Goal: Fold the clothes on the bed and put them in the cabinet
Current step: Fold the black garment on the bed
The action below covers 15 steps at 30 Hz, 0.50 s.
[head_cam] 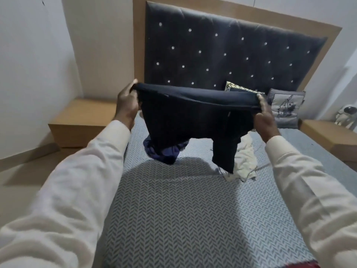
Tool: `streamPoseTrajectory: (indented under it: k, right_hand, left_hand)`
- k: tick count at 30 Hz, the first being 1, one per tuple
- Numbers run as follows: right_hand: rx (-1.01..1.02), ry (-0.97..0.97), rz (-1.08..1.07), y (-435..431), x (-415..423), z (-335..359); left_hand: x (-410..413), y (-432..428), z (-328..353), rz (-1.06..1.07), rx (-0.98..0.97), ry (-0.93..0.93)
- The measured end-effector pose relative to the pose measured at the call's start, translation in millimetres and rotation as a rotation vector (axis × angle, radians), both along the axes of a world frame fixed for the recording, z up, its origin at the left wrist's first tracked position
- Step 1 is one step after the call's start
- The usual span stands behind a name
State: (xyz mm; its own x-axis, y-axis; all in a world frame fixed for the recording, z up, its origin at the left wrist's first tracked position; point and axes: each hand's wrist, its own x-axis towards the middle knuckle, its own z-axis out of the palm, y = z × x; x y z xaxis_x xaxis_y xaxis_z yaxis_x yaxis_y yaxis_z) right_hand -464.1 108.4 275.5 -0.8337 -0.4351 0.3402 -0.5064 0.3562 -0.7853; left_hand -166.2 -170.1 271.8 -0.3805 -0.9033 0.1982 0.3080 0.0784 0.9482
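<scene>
A pair of dark navy trousers [193,117] hangs in the air above the bed [183,219], stretched by its waistband. My left hand [126,104] grips the waistband's left end and my right hand [264,117] grips its right end. The legs droop down toward the bedcover. Under them on the bed lie a crumpled blue-purple garment [164,153] and a cream-white garment [245,163], each partly hidden by the trousers. The cabinet is not in view.
The bed has a grey herringbone cover and a dark tufted headboard [222,55]. Two cushions [284,107] lean at the head. Wooden bedside tables stand on the left [81,124] and right [328,136]; a white figurine [345,117] sits on the right one.
</scene>
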Motion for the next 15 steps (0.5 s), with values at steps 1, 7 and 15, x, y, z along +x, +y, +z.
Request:
streamPoseTrajectory:
  k: [1,7,15]
  right_hand:
    - [0.1,0.057,-0.003,5.9,-1.9,-11.2]
    - [0.567,0.101,-0.02,44.8,13.0,-102.5]
    - [1.123,-0.006,0.098,137.2,69.0,-209.4]
  left_hand:
    - [4.9,1.5,-18.1,0.028,-0.036,-0.063]
    - [46.3,43.8,-143.4,0.095,-0.299,-0.65]
    - [132.4,120.5,-264.2,-0.328,-0.601,-1.274]
